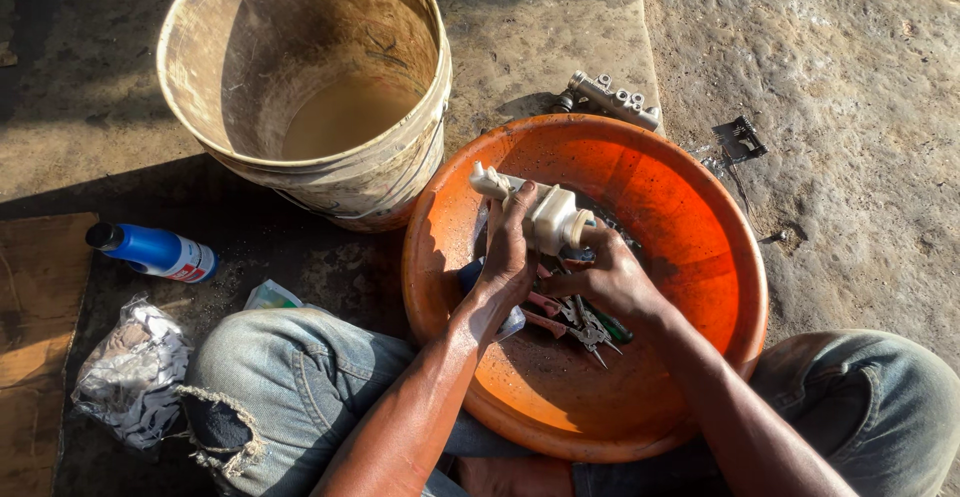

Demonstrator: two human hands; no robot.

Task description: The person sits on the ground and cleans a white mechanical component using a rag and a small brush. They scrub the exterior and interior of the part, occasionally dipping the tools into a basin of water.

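Cream plastic valve part (545,212), tilted, above the orange basin (700,247).

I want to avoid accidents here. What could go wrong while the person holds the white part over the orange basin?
1. The pliers point up under the right hand; a slip might cut it.
2. The white part may drop into the orange basin.
3. An elbow could perhaps tip the bucket of murky water.

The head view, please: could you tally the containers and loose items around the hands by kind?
Basins: 1, orange basin
Buckets: 1, dirty bucket
Bottles: 1, blue bottle
White plastic parts: 1, held by left hand and right hand, white part
Metal cylinder bodies: 1, metal body
Crumpled bags: 1, bag
Total: 6
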